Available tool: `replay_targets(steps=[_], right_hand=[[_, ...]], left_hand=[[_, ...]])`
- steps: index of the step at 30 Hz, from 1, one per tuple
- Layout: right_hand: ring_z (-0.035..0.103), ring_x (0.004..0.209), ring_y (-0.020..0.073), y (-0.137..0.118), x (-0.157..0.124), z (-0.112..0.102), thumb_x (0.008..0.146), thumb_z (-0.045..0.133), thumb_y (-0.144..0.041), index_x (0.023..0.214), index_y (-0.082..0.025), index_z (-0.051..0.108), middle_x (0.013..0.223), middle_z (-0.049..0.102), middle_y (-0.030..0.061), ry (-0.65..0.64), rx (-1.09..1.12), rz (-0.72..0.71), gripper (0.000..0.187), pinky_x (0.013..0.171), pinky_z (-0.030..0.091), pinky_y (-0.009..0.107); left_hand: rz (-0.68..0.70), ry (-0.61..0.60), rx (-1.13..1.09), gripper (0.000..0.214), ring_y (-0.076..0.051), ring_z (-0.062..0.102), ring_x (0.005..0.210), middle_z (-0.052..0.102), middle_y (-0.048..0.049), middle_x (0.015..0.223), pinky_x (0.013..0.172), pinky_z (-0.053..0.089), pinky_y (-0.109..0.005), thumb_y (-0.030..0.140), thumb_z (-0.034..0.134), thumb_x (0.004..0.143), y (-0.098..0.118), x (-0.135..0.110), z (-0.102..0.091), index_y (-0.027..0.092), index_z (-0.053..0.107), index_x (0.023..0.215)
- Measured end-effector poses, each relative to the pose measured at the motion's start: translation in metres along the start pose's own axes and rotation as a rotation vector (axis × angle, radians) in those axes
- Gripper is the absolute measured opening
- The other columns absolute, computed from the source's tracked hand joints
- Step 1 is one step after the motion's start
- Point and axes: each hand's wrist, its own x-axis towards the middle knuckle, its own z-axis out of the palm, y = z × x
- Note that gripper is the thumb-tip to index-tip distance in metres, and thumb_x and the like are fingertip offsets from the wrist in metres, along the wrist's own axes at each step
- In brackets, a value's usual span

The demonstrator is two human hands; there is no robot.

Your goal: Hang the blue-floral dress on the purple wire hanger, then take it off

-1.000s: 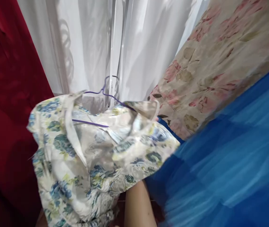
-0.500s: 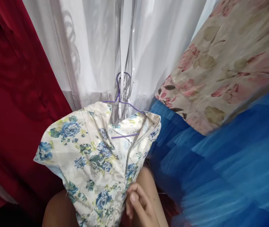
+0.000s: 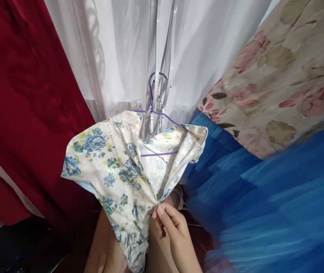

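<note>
A white blouse-like garment with blue flowers and yellow-green leaves hangs on a purple hanger. Its front is unfastened in a V, with the lining showing inside. At the bottom of the V, my right hand pinches a small zipper pull between thumb and fingertips. Below that point the cloth narrows and bunches between my knees. My left hand cannot be made out; bare skin at the lower left looks like a leg, partly behind the cloth.
Behind the hanger fall white curtains and shiny ribbons. Red cloth hangs on the left. At the right are a beige garment with pink flowers and blue ruffled tulle. A dark object sits at the lower left.
My right hand, earlier beside the garment's front edge, has moved up to the zipper pull and closed on it. The cloth is drawn into a tighter V. The view has shifted slightly.
</note>
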Motion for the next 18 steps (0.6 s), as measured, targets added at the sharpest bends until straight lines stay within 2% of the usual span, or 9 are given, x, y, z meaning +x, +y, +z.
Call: replay_targets(steps=[3, 5, 7, 8, 10, 11, 13, 15, 18], right_hand=[[0.037, 0.049, 0.0103, 0.001, -0.001, 0.0, 0.094, 0.056, -0.052, 0.074, -0.016, 0.063, 0.052, 0.043, -0.0045, -0.009, 0.025, 0.039, 0.041, 0.05, 0.026, 0.024], [0.035, 0.047, 0.0099, 0.001, 0.0, 0.004, 0.092, 0.057, -0.054, 0.071, -0.016, 0.062, 0.049, 0.042, -0.0046, -0.022, 0.046, 0.073, 0.044, 0.048, 0.025, 0.024], [0.034, 0.045, 0.0093, 0.001, 0.001, 0.01, 0.089, 0.059, -0.056, 0.069, -0.015, 0.062, 0.047, 0.041, -0.0048, -0.042, 0.064, 0.097, 0.046, 0.048, 0.024, 0.023], [0.034, 0.045, 0.0088, 0.002, 0.001, 0.012, 0.089, 0.059, -0.057, 0.069, -0.015, 0.062, 0.047, 0.041, -0.005, -0.058, 0.072, 0.106, 0.046, 0.047, 0.024, 0.023], [0.033, 0.042, 0.0078, 0.004, 0.001, 0.015, 0.089, 0.059, -0.057, 0.071, -0.015, 0.062, 0.045, 0.042, -0.0055, -0.111, 0.083, 0.139, 0.046, 0.045, 0.023, 0.022], [0.032, 0.04, 0.0074, 0.005, 0.001, 0.015, 0.09, 0.059, -0.057, 0.073, -0.015, 0.063, 0.044, 0.043, -0.0059, -0.144, 0.078, 0.158, 0.045, 0.044, 0.022, 0.022], [0.031, 0.036, 0.0067, 0.007, 0.002, 0.013, 0.089, 0.059, -0.057, 0.074, -0.015, 0.064, 0.04, 0.043, -0.0064, -0.186, 0.057, 0.191, 0.045, 0.042, 0.019, 0.021], [0.029, 0.033, 0.0063, 0.005, 0.007, 0.008, 0.088, 0.061, -0.056, 0.074, -0.014, 0.066, 0.038, 0.043, -0.0063, -0.187, 0.046, 0.214, 0.045, 0.041, 0.016, 0.022], [0.026, 0.033, 0.0051, -0.015, 0.024, 0.004, 0.088, 0.063, -0.05, 0.074, -0.012, 0.07, 0.036, 0.042, -0.0063, -0.147, 0.126, 0.222, 0.041, 0.042, 0.016, 0.023]], left_hand=[[0.101, 0.213, -0.043, 0.023, -0.027, 0.058, 0.114, 0.064, -0.0072, 0.117, 0.092, 0.053, -0.046, 0.044, 0.051, 0.098, -0.009, -0.016, 0.0, 0.031, 0.063, 0.113], [0.216, 0.401, -0.084, 0.018, -0.028, 0.059, 0.112, 0.062, -0.0058, 0.112, 0.094, 0.051, -0.049, 0.044, 0.051, 0.096, -0.01, -0.023, 0.014, 0.034, 0.061, 0.107], [0.288, 0.483, -0.123, 0.024, -0.029, 0.059, 0.11, 0.06, -0.0066, 0.117, 0.093, 0.051, -0.047, 0.042, 0.061, 0.089, -0.005, -0.024, 0.036, 0.038, 0.056, 0.113], [0.289, 0.451, -0.138, 0.037, -0.029, 0.059, 0.111, 0.058, -0.0082, 0.123, 0.093, 0.051, -0.046, 0.041, 0.066, 0.086, -0.001, -0.022, 0.046, 0.039, 0.052, 0.12], [0.229, 0.276, -0.147, 0.049, -0.03, 0.06, 0.113, 0.058, -0.0118, 0.13, 0.094, 0.052, -0.044, 0.044, 0.067, 0.084, 0.007, -0.017, 0.062, 0.036, 0.049, 0.129], [0.2, 0.187, -0.138, 0.044, -0.03, 0.062, 0.11, 0.061, -0.0126, 0.125, 0.092, 0.052, -0.043, 0.047, 0.065, 0.085, 0.009, -0.013, 0.067, 0.033, 0.053, 0.125], [0.17, 0.063, -0.098, 0.027, -0.028, 0.066, 0.096, 0.068, -0.0109, 0.104, 0.085, 0.054, -0.04, 0.049, 0.06, 0.088, 0.011, -0.008, 0.07, 0.028, 0.062, 0.103], [0.2, 0.037, -0.073, 0.025, -0.026, 0.067, 0.085, 0.069, -0.0083, 0.09, 0.079, 0.054, -0.037, 0.048, 0.057, 0.09, 0.008, -0.004, 0.071, 0.024, 0.064, 0.091], [0.291, 0.058, -0.063, 0.028, -0.025, 0.068, 0.089, 0.071, -0.0085, 0.093, 0.081, 0.054, -0.033, 0.044, 0.055, 0.093, 0.003, 0.0, 0.074, 0.02, 0.067, 0.101]])
